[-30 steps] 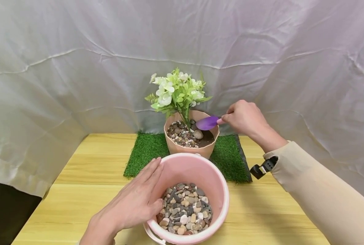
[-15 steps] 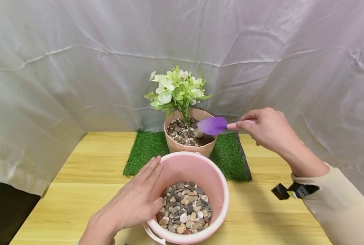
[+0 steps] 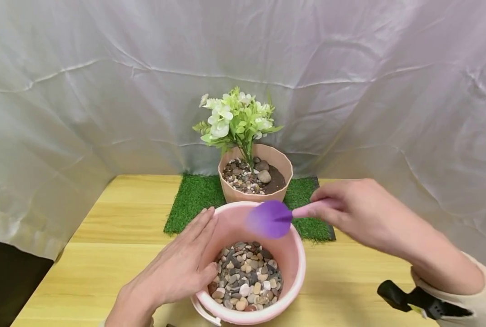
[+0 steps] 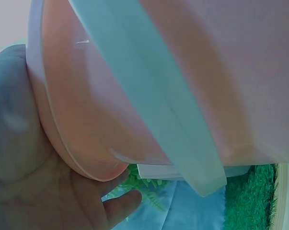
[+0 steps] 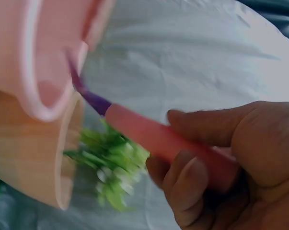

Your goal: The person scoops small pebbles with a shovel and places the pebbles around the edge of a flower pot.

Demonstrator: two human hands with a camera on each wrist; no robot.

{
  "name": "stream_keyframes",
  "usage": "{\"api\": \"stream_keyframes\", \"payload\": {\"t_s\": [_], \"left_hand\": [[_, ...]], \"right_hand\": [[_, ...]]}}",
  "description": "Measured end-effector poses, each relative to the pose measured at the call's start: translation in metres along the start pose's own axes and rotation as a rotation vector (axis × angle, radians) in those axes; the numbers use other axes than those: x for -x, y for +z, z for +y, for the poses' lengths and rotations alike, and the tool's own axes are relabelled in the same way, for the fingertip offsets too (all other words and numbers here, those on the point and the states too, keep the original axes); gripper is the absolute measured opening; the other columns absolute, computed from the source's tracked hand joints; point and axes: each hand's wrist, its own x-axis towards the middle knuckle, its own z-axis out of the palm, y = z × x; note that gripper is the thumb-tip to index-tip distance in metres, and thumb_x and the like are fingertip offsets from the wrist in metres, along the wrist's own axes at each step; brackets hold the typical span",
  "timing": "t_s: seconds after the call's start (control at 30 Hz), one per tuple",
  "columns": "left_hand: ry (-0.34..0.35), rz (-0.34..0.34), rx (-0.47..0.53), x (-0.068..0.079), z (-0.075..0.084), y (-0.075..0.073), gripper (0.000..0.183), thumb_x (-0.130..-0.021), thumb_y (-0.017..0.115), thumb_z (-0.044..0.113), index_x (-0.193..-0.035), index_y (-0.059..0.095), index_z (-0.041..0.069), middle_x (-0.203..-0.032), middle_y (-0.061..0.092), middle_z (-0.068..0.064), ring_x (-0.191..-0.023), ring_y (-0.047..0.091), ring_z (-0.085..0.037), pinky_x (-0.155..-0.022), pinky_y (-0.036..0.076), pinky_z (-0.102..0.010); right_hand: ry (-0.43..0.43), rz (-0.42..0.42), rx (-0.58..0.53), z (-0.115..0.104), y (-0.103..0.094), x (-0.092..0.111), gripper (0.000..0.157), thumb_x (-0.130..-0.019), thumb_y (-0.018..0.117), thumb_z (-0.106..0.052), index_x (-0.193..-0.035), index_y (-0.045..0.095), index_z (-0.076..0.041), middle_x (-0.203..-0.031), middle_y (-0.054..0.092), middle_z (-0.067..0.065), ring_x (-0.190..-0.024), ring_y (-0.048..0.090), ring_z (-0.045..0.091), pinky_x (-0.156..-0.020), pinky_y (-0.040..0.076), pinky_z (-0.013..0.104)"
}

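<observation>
In the head view, my right hand (image 3: 361, 218) grips the pink handle of a garden trowel (image 3: 270, 219), its purple blade over the far part of a pink bucket (image 3: 302, 263). Pebbles (image 3: 247, 281) of mixed colours cover the bucket's bottom. My left hand (image 3: 173, 268) rests on the bucket's left rim with straight fingers, the thumb at the inner side. In the left wrist view the palm lies against the rim beside the pale bucket handle (image 4: 154, 91). The right wrist view has fingers and thumb wrapped round the trowel handle (image 5: 144, 132).
Behind the bucket stands a peach flowerpot (image 3: 277, 159) with a white-flowered plant (image 3: 236, 118), small gravel, larger stones (image 3: 264, 176) and dark soil (image 3: 276, 181). It sits on a green turf mat (image 3: 193, 204) on the wooden table (image 3: 116, 213). A grey curtain (image 3: 144, 104) hangs behind.
My right hand has drawn the trowel from over the flowerpot toward me, down to the bucket's far part. The left hand and the bucket stay in place.
</observation>
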Motion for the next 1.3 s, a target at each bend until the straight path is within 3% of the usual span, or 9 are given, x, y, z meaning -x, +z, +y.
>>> {"api": "stream_keyframes", "payload": {"t_s": [0.13, 0.33, 0.47, 0.6, 0.7, 1.0, 1.17, 1.3], "left_hand": [[-0.005, 0.0, 0.0, 0.001, 0.0, 0.0, 0.093, -0.093, 0.064, 0.036, -0.167, 0.018, 0.003, -0.178, 0.003, -0.007, -0.164, 0.008, -0.027, -0.132, 0.019, -0.049], [-0.009, -0.001, 0.019, 0.0, 0.0, 0.0, 0.093, -0.093, 0.065, 0.035, -0.167, 0.018, 0.004, -0.178, 0.002, -0.005, -0.165, 0.007, -0.025, -0.132, 0.019, -0.049], [-0.002, 0.004, 0.022, -0.001, 0.0, 0.0, 0.093, -0.092, 0.065, 0.035, -0.167, 0.019, 0.004, -0.178, 0.003, -0.005, -0.165, 0.007, -0.025, -0.132, 0.019, -0.049], [0.005, 0.008, 0.02, -0.001, -0.001, 0.0, 0.093, -0.092, 0.065, 0.034, -0.167, 0.02, 0.003, -0.178, 0.004, -0.006, -0.165, 0.007, -0.026, -0.132, 0.019, -0.048], [0.01, 0.01, 0.018, -0.001, -0.002, 0.0, 0.093, -0.092, 0.065, 0.034, -0.167, 0.021, 0.003, -0.178, 0.004, -0.007, -0.165, 0.007, -0.026, -0.132, 0.019, -0.049], [0.013, 0.016, 0.007, 0.001, -0.001, -0.001, 0.092, -0.092, 0.064, 0.033, -0.167, 0.022, 0.002, -0.178, 0.006, -0.009, -0.164, 0.009, -0.027, -0.132, 0.019, -0.048], [0.009, 0.012, 0.005, 0.001, -0.001, -0.001, 0.092, -0.091, 0.064, 0.034, -0.167, 0.022, 0.002, -0.178, 0.006, -0.009, -0.164, 0.009, -0.028, -0.132, 0.019, -0.047], [0.007, 0.011, 0.012, -0.001, -0.001, 0.0, 0.093, -0.091, 0.064, 0.034, -0.167, 0.021, 0.003, -0.178, 0.006, -0.008, -0.164, 0.009, -0.027, -0.132, 0.019, -0.047]], "right_hand": [[-0.097, -0.008, 0.098, -0.008, 0.025, -0.006, 0.019, -0.096, 0.075, -0.044, -0.085, 0.067, -0.031, -0.071, 0.056, -0.019, -0.066, 0.05, 0.003, -0.06, 0.044, 0.027], [-0.189, 0.043, 0.197, -0.017, 0.062, -0.011, 0.013, -0.095, 0.079, -0.03, -0.086, 0.074, -0.022, -0.075, 0.059, -0.01, -0.066, 0.057, 0.008, -0.057, 0.053, 0.029], [-0.224, 0.027, 0.323, -0.027, 0.077, -0.014, 0.011, -0.094, 0.078, -0.021, -0.084, 0.074, -0.017, -0.073, 0.056, -0.004, -0.061, 0.053, 0.012, -0.053, 0.053, 0.029], [-0.263, 0.018, 0.392, -0.032, 0.084, -0.015, 0.011, -0.084, 0.079, -0.005, -0.083, 0.072, -0.013, -0.075, 0.057, 0.0, -0.063, 0.053, 0.013, -0.053, 0.053, 0.03], [-0.282, 0.02, 0.383, -0.033, 0.087, -0.016, 0.016, -0.078, 0.078, 0.002, -0.081, 0.07, -0.012, -0.076, 0.058, 0.001, -0.064, 0.053, 0.013, -0.055, 0.054, 0.031], [-0.226, -0.032, 0.378, -0.032, 0.088, -0.023, 0.008, -0.085, 0.079, -0.009, -0.08, 0.072, -0.011, -0.074, 0.059, 0.002, -0.061, 0.054, 0.015, -0.057, 0.055, 0.033], [-0.154, -0.104, 0.297, -0.037, 0.091, -0.024, 0.008, -0.088, 0.079, -0.015, -0.084, 0.076, -0.009, -0.074, 0.062, 0.003, -0.063, 0.059, 0.016, -0.057, 0.058, 0.031], [-0.156, -0.122, 0.257, -0.041, 0.1, -0.023, 0.013, -0.089, 0.08, -0.017, -0.083, 0.074, -0.007, -0.076, 0.064, 0.005, -0.064, 0.061, 0.018, -0.061, 0.061, 0.034]]}}
